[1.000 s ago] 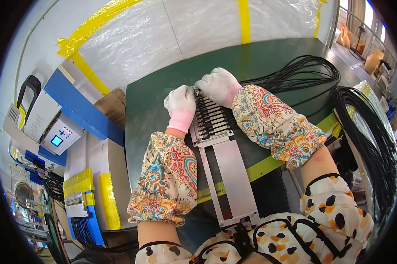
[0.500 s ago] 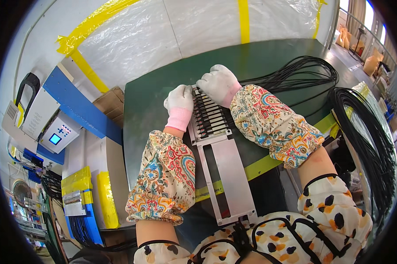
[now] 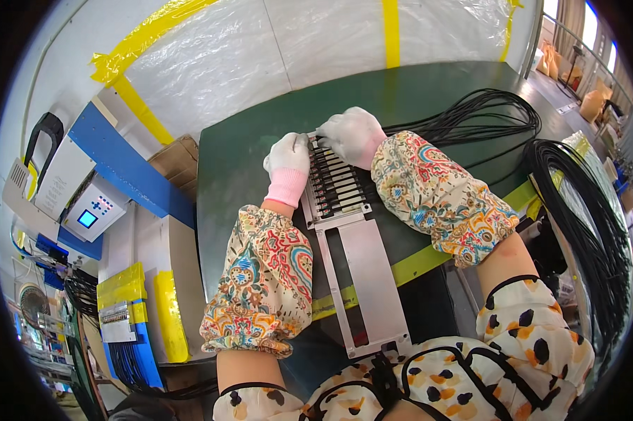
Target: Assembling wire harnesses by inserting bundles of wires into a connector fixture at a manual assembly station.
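Observation:
A long silvery metal fixture (image 3: 369, 277) reaches from the green table (image 3: 246, 140) toward my body. In its far part a row of slots holds several black cable ends (image 3: 341, 184) side by side, with small reddish bits near their left tips. My left hand (image 3: 287, 156), in a white glove with a pink cuff, is closed at the row's far left corner. Just right of it, my right hand (image 3: 351, 135), gloved too, bends its fingers down over the far end of the row. Whatever the fingertips of both hands pinch is hidden by the gloves.
Loops of black cable (image 3: 488, 116) lie on the table at the right. Another thick cable bundle (image 3: 586, 224) hangs beyond the right edge. At left stands a blue and white machine (image 3: 95, 210) with a small lit screen. A plastic-covered wall rises behind the table.
My right hand has shifted slightly to the right and its wrist has turned a little. My left hand stays at the same corner, and the fixture has hardly moved.

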### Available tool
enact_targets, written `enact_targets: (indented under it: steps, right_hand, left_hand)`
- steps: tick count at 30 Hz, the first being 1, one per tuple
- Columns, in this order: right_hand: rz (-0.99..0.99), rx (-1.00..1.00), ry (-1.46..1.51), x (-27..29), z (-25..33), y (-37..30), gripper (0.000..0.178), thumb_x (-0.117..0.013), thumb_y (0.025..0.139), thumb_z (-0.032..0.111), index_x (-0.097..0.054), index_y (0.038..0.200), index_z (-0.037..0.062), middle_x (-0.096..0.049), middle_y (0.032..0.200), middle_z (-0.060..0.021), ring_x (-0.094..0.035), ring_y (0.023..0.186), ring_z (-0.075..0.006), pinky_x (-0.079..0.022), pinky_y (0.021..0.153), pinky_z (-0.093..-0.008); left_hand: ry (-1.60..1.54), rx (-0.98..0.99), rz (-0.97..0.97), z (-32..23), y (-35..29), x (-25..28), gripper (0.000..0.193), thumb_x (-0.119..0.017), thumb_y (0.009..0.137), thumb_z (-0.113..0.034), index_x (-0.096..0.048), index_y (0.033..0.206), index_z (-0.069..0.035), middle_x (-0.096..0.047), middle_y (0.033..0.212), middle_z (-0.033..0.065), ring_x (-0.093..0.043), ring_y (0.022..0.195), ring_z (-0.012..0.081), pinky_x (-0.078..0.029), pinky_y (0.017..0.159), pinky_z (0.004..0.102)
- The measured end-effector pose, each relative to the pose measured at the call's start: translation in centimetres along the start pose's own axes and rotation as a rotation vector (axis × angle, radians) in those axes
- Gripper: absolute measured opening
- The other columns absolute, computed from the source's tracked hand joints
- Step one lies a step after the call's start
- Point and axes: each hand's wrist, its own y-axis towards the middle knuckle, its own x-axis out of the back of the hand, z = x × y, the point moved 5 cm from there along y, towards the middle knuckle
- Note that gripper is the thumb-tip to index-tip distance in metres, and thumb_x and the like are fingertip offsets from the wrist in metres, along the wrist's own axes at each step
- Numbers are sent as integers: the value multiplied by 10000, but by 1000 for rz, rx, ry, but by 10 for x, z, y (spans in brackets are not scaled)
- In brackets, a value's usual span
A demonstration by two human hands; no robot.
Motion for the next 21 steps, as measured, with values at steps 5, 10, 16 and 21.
enact_targets:
  steps: [5, 10, 16, 21]
  right_hand:
    - [40, -81, 174, -3, -4, -1, 216, -599, 793, 202, -644, 965, 80, -635, 878, -108, -597, 852, -285, -470, 760, -354]
    - [0, -123, 430, 0, -24, -3, 214, -597, 797, 197, -641, 974, 84, -635, 892, -110, -595, 883, -285, -471, 778, -357]
    - [79, -193, 337, -10, -45, -9, 184, -584, 792, 191, -660, 927, 92, -628, 897, -100, -584, 882, -294, -468, 789, -360]
    - [187, -227, 217, -18, -45, -8, 187, -567, 793, 201, -664, 926, 113, -629, 907, -99, -583, 900, -288, -466, 804, -374]
  left_hand:
    - [40, -30, -15, 3, 1, 0, 291, -485, 855, -318, -626, 765, -81, -618, 719, 126, -589, 773, 324, -382, 717, 414]
    - [43, 109, 20, 23, 5, 5, 313, -470, 858, -353, -642, 801, -98, -631, 757, 132, -595, 802, 325, -379, 772, 414]
    - [75, 143, 39, 30, 4, 6, 303, -455, 863, -357, -649, 880, -125, -649, 852, 104, -596, 880, 289, -377, 832, 389]
    - [92, 45, 1, 45, 7, 8, 218, -478, 825, -217, -674, 918, -201, -644, 926, 52, -591, 922, 247, -376, 843, 379]
